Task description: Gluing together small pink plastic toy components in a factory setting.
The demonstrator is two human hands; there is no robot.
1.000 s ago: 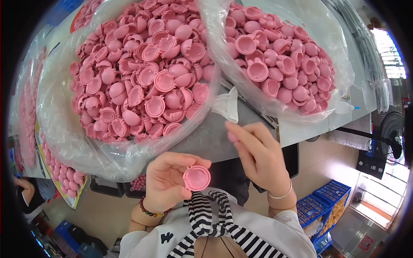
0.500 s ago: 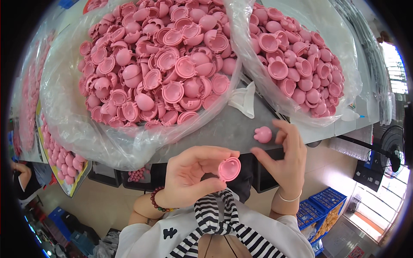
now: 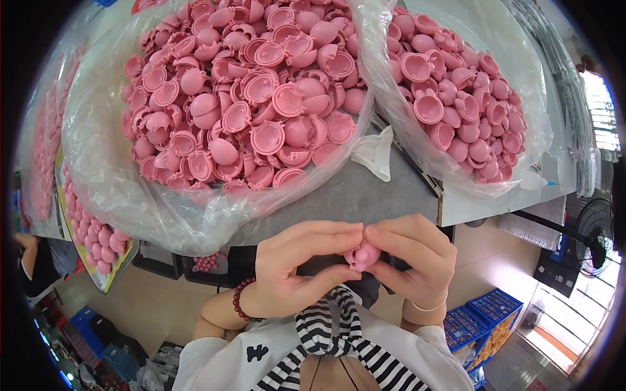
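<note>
In front of my chest, both hands meet around a small pink plastic shell [image 3: 363,256] with ear-like knobs. My left hand [image 3: 283,267] pinches its left side between thumb and fingers. Thumb and fingertips of my right hand [image 3: 420,257] close on the right side. Two pink halves appear to be pressed against each other here, but the fingers cover much of the seam. Beyond my hands, loose pink half shells [image 3: 267,137] fill a large clear plastic bag. To its right, eared pink pieces [image 3: 479,151] lie in a second bag.
Between the bags, a white scrap of material [image 3: 374,154] lies on the grey tabletop [image 3: 326,207]. A yellow-edged tray [image 3: 104,287] of pink pieces is at left. Blue crates [image 3: 492,309] and a black fan [image 3: 590,234] stand at right. Another person's arm shows far left.
My right hand has picked up the eared pink piece from the table edge and brought it left to the half shell in my left hand. The view has shifted slightly.
</note>
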